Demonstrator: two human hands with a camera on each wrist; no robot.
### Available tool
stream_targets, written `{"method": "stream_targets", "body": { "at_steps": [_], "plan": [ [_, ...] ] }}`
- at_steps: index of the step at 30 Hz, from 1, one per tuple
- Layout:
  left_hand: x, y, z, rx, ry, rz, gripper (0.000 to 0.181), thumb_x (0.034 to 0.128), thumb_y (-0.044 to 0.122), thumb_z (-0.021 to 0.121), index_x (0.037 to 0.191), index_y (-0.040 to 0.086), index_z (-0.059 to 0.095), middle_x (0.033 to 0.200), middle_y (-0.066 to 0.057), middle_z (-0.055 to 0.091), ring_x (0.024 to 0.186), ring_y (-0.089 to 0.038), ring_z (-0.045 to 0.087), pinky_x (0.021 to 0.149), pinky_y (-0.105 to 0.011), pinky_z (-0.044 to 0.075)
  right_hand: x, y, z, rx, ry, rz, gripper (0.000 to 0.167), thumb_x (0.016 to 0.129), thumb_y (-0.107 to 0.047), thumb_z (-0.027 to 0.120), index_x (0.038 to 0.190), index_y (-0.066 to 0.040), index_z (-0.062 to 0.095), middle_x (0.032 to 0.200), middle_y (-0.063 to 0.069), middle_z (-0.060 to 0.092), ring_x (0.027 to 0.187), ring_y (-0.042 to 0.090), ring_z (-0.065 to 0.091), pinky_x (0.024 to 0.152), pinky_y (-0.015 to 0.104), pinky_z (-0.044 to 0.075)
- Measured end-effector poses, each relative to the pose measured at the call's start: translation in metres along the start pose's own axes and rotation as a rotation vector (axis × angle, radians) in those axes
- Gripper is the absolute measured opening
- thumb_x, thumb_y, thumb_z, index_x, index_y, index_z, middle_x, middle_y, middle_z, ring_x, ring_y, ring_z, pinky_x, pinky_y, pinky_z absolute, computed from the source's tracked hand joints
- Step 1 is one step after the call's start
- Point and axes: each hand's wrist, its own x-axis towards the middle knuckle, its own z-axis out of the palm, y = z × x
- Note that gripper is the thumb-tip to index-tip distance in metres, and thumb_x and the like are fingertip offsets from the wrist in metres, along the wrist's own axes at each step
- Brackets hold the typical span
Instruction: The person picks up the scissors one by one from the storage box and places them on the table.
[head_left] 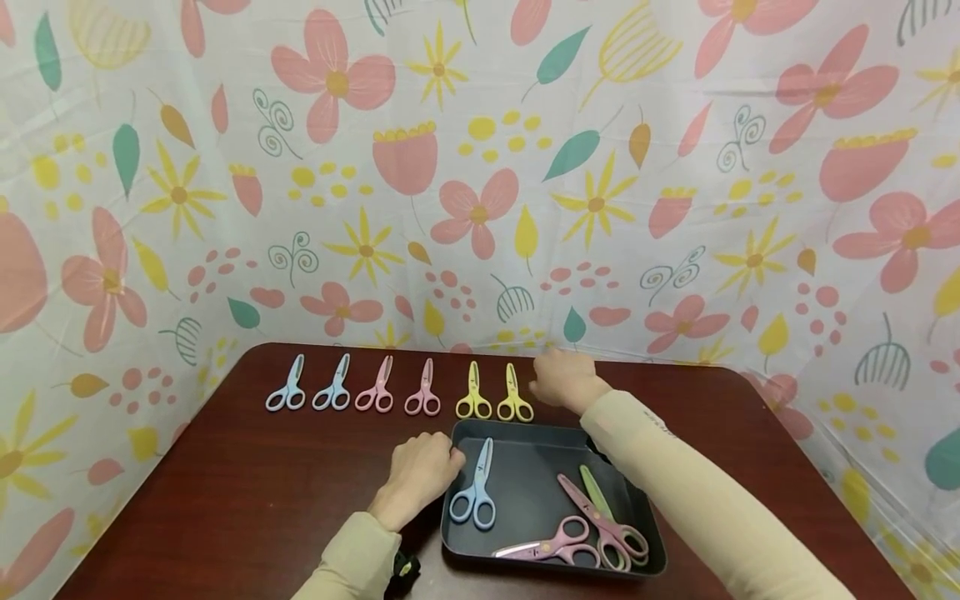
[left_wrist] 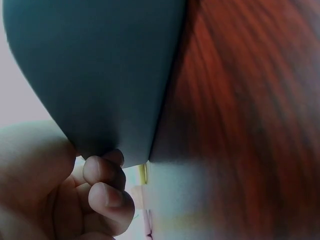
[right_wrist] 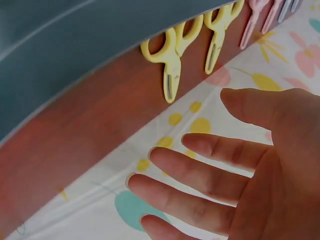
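Note:
A dark grey tray [head_left: 525, 475] stands on the table. Its left rim is gripped by my left hand [head_left: 422, 468], whose curled fingers [left_wrist: 107, 195] lie against the outer wall in the left wrist view. Inside are blue scissors [head_left: 477, 492], two pairs of pink scissors [head_left: 558, 543] and green scissors [head_left: 596, 492] partly under the pink ones. Beyond the tray, my right hand [head_left: 566, 379] hovers at the far edge, right of two pairs of yellow scissors [head_left: 513, 396]. The right wrist view shows its fingers [right_wrist: 200, 172] spread and holding nothing.
Left of the yellow scissors, two pairs of pink scissors [head_left: 423, 392] and two pairs of blue scissors [head_left: 288, 387] continue the row, blades pointing away. A flower-patterned curtain [head_left: 480, 275] borders the dark brown table [head_left: 262, 492]. Near my left sleeve lies a small black object [head_left: 405, 569].

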Motion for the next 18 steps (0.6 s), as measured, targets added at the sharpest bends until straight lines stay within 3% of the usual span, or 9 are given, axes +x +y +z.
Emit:
{"method": "stream_targets", "body": {
  "at_steps": [6, 9, 18],
  "plan": [
    [-0.003, 0.001, 0.003, 0.001, -0.002, -0.01, 0.036, 0.0831, 0.017, 0.057, 0.05, 0.016, 0.042, 0.046, 0.005, 0.031, 0.04, -0.015, 0.033, 0.04, -0.032, 0.027, -0.022, 0.011, 0.007, -0.064, 0.076, -0.084, 0.022, 0.089, -0.033, 0.065, 0.085, -0.011, 0.067, 0.07, 0.005, 0.059, 0.058, 0.02, 0.055, 0.052, 0.042, 0.047],
    [-0.003, 0.002, 0.004, 0.004, 0.004, -0.007, 0.037, 0.0826, 0.017, 0.057, 0.049, 0.017, 0.042, 0.046, 0.005, 0.03, 0.04, -0.014, 0.032, 0.04, -0.032, 0.027, -0.032, 0.014, 0.014, -0.046, 0.063, -0.098, 0.021, 0.09, -0.033, 0.065, 0.091, -0.011, 0.068, 0.07, 0.003, 0.059, 0.056, 0.019, 0.055, 0.052, 0.041, 0.046],
    [-0.002, 0.002, 0.001, -0.001, 0.001, -0.005, 0.037, 0.0823, 0.017, 0.057, 0.049, 0.016, 0.041, 0.045, 0.005, 0.029, 0.039, -0.014, 0.031, 0.04, -0.031, 0.026, -0.062, 0.012, 0.027, -0.018, 0.202, -0.232, 0.012, 0.085, -0.023, 0.072, 0.09, -0.013, 0.07, 0.064, -0.001, 0.055, 0.053, 0.017, 0.054, 0.043, 0.035, 0.041]
  ]
}}
